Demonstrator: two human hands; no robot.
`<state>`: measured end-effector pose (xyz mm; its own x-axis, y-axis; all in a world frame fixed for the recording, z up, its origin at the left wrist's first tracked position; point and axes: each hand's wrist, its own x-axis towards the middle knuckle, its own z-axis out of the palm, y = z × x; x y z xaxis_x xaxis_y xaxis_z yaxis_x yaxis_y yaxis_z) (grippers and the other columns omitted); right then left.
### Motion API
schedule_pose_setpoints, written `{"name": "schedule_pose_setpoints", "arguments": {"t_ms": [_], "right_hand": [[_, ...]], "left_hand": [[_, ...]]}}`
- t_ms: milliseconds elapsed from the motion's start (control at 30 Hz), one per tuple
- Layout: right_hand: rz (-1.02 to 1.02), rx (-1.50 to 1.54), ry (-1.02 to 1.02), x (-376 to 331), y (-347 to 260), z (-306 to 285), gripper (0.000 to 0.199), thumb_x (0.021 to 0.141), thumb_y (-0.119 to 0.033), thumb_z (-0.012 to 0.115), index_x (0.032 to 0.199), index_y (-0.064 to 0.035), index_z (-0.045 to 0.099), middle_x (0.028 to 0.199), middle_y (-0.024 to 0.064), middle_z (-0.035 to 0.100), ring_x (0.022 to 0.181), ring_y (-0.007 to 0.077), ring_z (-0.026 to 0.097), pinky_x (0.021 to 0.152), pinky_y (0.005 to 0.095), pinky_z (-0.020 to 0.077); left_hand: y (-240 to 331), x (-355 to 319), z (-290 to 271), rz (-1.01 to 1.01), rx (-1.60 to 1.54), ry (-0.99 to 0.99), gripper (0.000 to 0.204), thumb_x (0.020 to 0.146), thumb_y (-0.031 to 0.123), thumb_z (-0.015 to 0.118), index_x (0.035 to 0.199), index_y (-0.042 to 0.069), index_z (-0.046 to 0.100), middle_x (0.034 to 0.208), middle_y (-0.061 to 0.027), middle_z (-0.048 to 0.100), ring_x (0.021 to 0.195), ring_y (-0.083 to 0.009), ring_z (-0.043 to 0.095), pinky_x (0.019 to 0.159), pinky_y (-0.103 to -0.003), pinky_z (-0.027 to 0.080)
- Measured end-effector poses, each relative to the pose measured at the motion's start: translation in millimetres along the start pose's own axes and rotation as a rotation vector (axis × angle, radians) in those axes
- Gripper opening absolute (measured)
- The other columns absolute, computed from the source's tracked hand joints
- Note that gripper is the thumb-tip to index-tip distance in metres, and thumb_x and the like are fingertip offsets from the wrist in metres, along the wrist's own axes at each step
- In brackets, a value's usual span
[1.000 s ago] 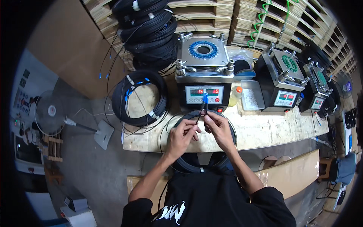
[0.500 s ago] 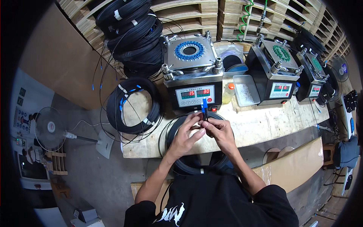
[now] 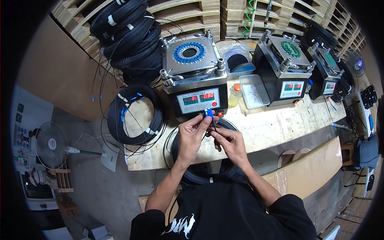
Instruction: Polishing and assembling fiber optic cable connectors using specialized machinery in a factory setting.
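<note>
My left hand (image 3: 192, 136) pinches a small blue fiber-optic connector (image 3: 209, 113) between thumb and fingers, in front of the nearest polishing machine (image 3: 196, 90). Just below and to the right, my right hand (image 3: 229, 143) is closed on the black cable (image 3: 214, 127) that runs down from the connector. Under both hands lies a large coil of black cable (image 3: 208, 176), partly over the table's front edge. The machine carries a metal plate (image 3: 171, 54) with a ring of blue connectors (image 3: 189, 53) on top.
To the left lies another black cable coil (image 3: 114, 124), beside a tall stack of coils (image 3: 132, 56). A bottle with an orange cap (image 3: 235, 96) and a clear tray of white bits (image 3: 253, 95) stand right of the machine. Two more machines (image 3: 283, 72) follow. A cardboard sheet (image 3: 306, 168) lies at the right.
My left hand has shifted up onto the blue connector, now tilted. My right hand has slid lower along the cable. The whole view has shifted slightly.
</note>
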<state>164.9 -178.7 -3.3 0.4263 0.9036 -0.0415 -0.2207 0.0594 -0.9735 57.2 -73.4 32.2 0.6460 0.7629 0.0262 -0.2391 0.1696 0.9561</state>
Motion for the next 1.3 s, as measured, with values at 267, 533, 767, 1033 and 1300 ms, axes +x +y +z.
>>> {"name": "schedule_pose_setpoints", "arguments": {"t_ms": [267, 533, 767, 1033, 1300], "right_hand": [[-0.201, -0.423, 0.006, -2.5, -6.1, 3.0, 0.015, 0.092, -0.008, 0.071, 0.099, 0.0062, 0.071, 0.068, 0.008, 0.061, 0.057, 0.015, 0.057, 0.052, 0.0297, 0.0435], [-0.176, -0.439, -0.212, 34.1, -16.5, -73.7, 0.029, 0.091, -0.015, 0.072, 0.116, 0.0019, 0.071, 0.108, 0.013, 0.074, 0.096, 0.0181, 0.069, 0.085, 0.0337, 0.0537], [-0.113, -1.165, 0.078, 161.1, 30.6, -242.9, 0.023, 0.089, -0.012, 0.069, 0.109, -0.0019, 0.073, 0.091, 0.0174, 0.075, 0.079, 0.0306, 0.071, 0.073, 0.0378, 0.0556], [-0.054, -1.283, -0.071, 183.0, 70.7, -248.1, 0.023, 0.08, -0.009, 0.069, 0.102, -0.0028, 0.074, 0.088, 0.0172, 0.071, 0.092, 0.0327, 0.068, 0.08, 0.04, 0.0538], [-0.249, -1.254, -0.015, 169.0, 49.7, -245.4, 0.01, 0.078, -0.004, 0.067, 0.087, -0.0005, 0.072, 0.085, 0.0234, 0.07, 0.083, 0.0377, 0.069, 0.072, 0.0446, 0.0535]], "left_hand": [[2.9, -4.9, 1.4, -0.048, 0.116, 0.019, 0.03, 0.101, 0.022, 0.065, 0.113, -0.005, 0.069, 0.09, -0.0048, 0.071, 0.08, -0.0056, 0.062, 0.072, -0.021, 0.051], [-4.0, -8.5, -4.7, -0.062, 0.004, -0.084, 0.027, 0.104, 0.019, 0.059, 0.114, -0.005, 0.065, 0.082, -0.0014, 0.061, 0.071, -0.0069, 0.057, 0.067, -0.022, 0.046], [-10.4, -10.3, -10.3, 0.019, 0.271, -0.079, 0.027, 0.104, 0.021, 0.059, 0.113, -0.004, 0.065, 0.08, 0.0019, 0.054, 0.069, -0.0045, 0.045, 0.062, -0.021, 0.037], [-0.4, -8.9, -14.0, 0.213, 0.666, -0.034, 0.025, 0.098, 0.016, 0.067, 0.109, -0.006, 0.069, 0.082, -0.0066, 0.06, 0.071, -0.0121, 0.053, 0.064, -0.025, 0.042], [-1.1, -1.7, -7.4, 0.312, 0.757, -0.13, 0.022, 0.094, 0.012, 0.07, 0.108, -0.006, 0.069, 0.086, -0.0121, 0.065, 0.072, -0.0202, 0.06, 0.066, -0.03, 0.047]]}}
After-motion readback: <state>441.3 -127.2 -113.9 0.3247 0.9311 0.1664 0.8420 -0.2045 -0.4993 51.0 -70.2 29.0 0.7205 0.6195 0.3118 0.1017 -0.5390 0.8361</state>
